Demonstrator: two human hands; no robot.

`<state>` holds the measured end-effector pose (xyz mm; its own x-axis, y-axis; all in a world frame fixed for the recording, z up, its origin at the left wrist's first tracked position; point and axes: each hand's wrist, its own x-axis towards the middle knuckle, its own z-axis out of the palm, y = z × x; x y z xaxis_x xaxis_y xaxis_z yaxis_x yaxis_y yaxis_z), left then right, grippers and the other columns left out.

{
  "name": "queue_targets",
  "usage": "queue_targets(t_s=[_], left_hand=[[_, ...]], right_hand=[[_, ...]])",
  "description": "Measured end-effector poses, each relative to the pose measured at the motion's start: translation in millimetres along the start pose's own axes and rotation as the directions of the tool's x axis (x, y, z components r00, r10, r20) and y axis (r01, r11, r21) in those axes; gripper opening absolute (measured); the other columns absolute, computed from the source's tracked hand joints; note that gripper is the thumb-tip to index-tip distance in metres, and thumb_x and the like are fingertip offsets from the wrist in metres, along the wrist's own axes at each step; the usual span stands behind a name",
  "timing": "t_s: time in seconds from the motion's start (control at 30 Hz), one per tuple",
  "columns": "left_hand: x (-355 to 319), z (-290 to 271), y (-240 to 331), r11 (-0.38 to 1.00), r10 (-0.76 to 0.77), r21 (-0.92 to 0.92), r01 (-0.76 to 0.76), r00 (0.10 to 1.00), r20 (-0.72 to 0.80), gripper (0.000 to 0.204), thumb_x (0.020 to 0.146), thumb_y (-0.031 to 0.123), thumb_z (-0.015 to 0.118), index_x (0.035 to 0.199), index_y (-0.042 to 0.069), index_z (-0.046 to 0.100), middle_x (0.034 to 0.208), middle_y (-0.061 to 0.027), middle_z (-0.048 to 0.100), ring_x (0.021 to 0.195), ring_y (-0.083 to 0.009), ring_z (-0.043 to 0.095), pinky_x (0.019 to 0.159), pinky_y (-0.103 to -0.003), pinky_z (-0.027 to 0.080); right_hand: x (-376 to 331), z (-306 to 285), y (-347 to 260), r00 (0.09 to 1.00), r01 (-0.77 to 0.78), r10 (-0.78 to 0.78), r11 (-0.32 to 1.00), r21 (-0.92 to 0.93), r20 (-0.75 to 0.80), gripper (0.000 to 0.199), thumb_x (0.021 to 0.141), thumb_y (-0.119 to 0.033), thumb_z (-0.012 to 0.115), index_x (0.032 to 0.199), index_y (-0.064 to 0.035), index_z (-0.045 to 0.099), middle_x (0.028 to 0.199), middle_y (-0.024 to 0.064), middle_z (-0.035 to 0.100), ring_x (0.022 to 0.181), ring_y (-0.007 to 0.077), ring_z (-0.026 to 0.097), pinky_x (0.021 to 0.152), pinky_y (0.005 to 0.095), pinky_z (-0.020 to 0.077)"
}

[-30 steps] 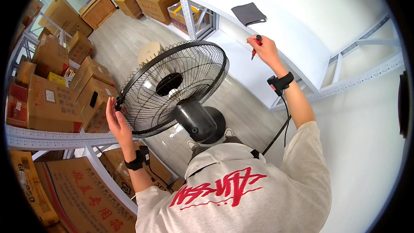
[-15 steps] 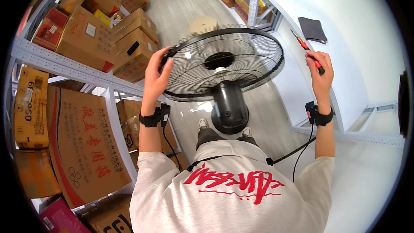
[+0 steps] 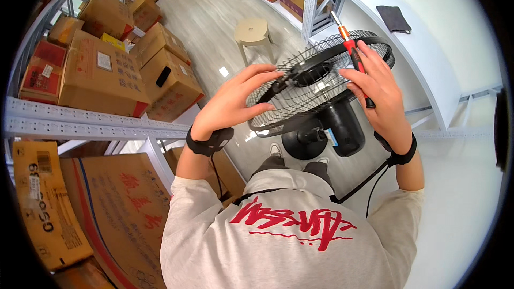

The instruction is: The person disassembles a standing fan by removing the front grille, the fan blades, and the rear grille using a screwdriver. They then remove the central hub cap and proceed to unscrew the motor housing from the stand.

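The left hand (image 3: 229,99) is curving wide at the fan (image 3: 316,74). The right hand (image 3: 383,93) is holding a screwdriver (image 3: 353,55).

Left hand (image 3: 227,101) at black fan (image 3: 342,126), right hand (image 3: 381,93) holding red screwdriver (image 3: 353,56), beige stool (image 3: 251,32)

The fan (image 3: 315,74) is black, its cage a lattice of black wire, with a pale blue label (image 3: 331,137) near its base. The screwdriver (image 3: 353,53) has a red-and-black handle, an orange-red collar and a silvery shaft. The person's shirt (image 3: 289,203) is heathered off-white with bold red lettering; 2 wrist straps (image 3: 199,143) are black. The stool (image 3: 251,31) is cream, the floor (image 3: 198,27) streaky grey, the cloth (image 3: 393,20) dark grey. A large brown carton (image 3: 120,192) carries 2 curved stripes, red and blue.
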<state>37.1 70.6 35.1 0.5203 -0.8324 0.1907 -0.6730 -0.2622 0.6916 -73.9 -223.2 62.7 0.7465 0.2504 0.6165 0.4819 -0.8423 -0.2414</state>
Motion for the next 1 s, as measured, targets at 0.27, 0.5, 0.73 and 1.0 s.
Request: queue_targets(t_s=[0.27,0.5,0.73,1.0], left_hand=[[25,-29,-29,0.989,0.139,-0.076,-0.13,0.984,0.115,0.056,0.073,0.011,0.082,0.124,0.005,0.061,0.121,-0.0097,0.057,0.112,-0.0263,0.058,0.098,-0.036,0.047],[53,-45,-49,0.965,0.245,-0.157,-0.212,0.94,0.237,0.045,0.074,0.015,0.082,0.116,0.01,0.066,0.103,-0.0058,0.06,0.091,-0.0214,0.064,0.083,-0.034,0.051],[83,-44,-61,0.915,0.404,-0.154,-0.373,0.856,0.322,0.041,0.07,0.022,0.085,0.105,0.008,0.068,0.092,-0.0054,0.061,0.081,-0.0221,0.064,0.072,-0.034,0.052],[113,-51,-66,0.824,0.542,-0.07,-0.562,0.748,0.382,0.042,0.068,0.035,0.083,0.098,0.011,0.067,0.078,-0.003,0.056,0.074,-0.0259,0.059,0.068,-0.037,0.048]], right_hand=[[3,25,-20,0.992,-0.028,0.039,0.996,-0.086,0.121,0.032,0.083,-0.007,0.069,0.114,-0.0095,0.062,0.135,0.0147,0.056,0.134,0.0378,0.045,0.111,0.0578,0.0317],[12,26,-19,0.979,-0.097,0.112,0.991,-0.094,0.168,0.026,0.085,-0.01,0.068,0.111,-0.0097,0.063,0.136,0.0137,0.056,0.133,0.0366,0.046,0.111,0.0575,0.0318],[8,37,-21,0.978,-0.186,0.2,0.968,-0.169,0.066,0.028,0.076,-0.013,0.078,0.1,-0.0099,0.065,0.13,0.0136,0.059,0.13,0.0355,0.051,0.111,0.0569,0.0347],[10,40,-23,0.971,-0.232,0.238,0.953,-0.196,0.009,0.029,0.072,-0.017,0.082,0.094,-0.0099,0.065,0.129,0.0139,0.06,0.129,0.0359,0.052,0.11,0.0569,0.0359]])
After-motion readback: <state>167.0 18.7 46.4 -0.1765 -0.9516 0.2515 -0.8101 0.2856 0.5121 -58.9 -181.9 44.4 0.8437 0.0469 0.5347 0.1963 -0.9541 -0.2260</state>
